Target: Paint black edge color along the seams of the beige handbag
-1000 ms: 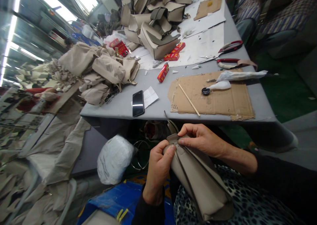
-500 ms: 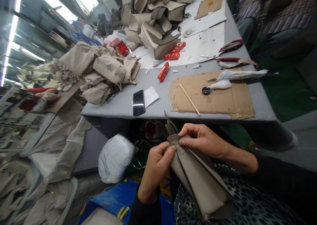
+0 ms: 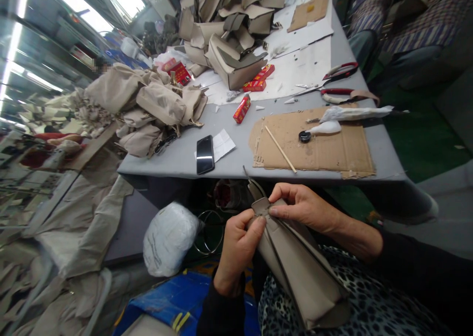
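A taupe leather bag [image 3: 301,272] lies tilted across my lap, its narrow end pointing up toward the table. My left hand [image 3: 240,242] pinches the left edge of that end between thumb and fingers. On the other side, my right hand [image 3: 301,208] grips the same end, thumb and forefinger close to the small tab [image 3: 260,206]. A thin strap-like piece sticks up beyond the tab. My fingers cover part of the seam where both hands meet.
The grey table [image 3: 166,164] ahead bears a phone [image 3: 205,154], a cardboard sheet [image 3: 332,153] with a wooden stick [image 3: 280,149], scissors [image 3: 340,71], red boxes [image 3: 242,109] and piled bag pieces [image 3: 232,60]. A white plastic-wrapped bundle [image 3: 170,240] is below. Another person sits at the upper right.
Both hands stay on the bag's narrow end, with only a slight shift of the fingers around the tab. The surroundings slide slightly left as the view turns.
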Action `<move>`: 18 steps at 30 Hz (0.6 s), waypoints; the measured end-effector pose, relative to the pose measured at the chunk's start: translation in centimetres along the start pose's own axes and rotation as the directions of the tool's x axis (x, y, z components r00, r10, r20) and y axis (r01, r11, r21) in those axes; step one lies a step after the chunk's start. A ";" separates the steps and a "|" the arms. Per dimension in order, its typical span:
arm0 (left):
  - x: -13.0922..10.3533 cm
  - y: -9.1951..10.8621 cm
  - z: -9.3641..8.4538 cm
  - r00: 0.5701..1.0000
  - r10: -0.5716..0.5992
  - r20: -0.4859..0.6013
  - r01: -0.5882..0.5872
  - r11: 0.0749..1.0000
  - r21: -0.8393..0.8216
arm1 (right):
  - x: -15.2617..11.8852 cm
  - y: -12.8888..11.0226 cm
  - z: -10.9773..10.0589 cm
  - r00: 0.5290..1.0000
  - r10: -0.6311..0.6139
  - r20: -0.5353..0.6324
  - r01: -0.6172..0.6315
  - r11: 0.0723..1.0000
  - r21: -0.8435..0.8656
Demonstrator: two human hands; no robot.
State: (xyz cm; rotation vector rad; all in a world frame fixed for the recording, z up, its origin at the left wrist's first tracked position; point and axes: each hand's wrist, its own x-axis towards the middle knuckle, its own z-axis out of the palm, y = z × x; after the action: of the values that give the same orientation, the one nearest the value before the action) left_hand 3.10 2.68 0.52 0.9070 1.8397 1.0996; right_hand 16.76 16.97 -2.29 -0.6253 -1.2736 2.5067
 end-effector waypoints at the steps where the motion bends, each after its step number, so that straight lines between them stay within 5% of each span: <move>1: 0.0 -0.1 0.1 1.000 0.001 -0.007 -0.001 1.000 -0.016 | 0.0 0.0 0.0 1.000 0.009 -0.005 -0.009 1.000 0.004; 18: -0.1 -0.7 0.3 0.999 -0.005 -0.041 0.001 0.995 -0.101 | 0.0 -0.2 0.5 0.999 -0.011 -0.035 0.011 1.000 -0.013</move>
State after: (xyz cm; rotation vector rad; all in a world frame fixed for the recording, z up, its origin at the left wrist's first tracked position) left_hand 3.34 2.42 -0.19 0.8281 1.8007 1.2068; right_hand 16.51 16.76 -1.94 -0.6605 -1.2778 2.4696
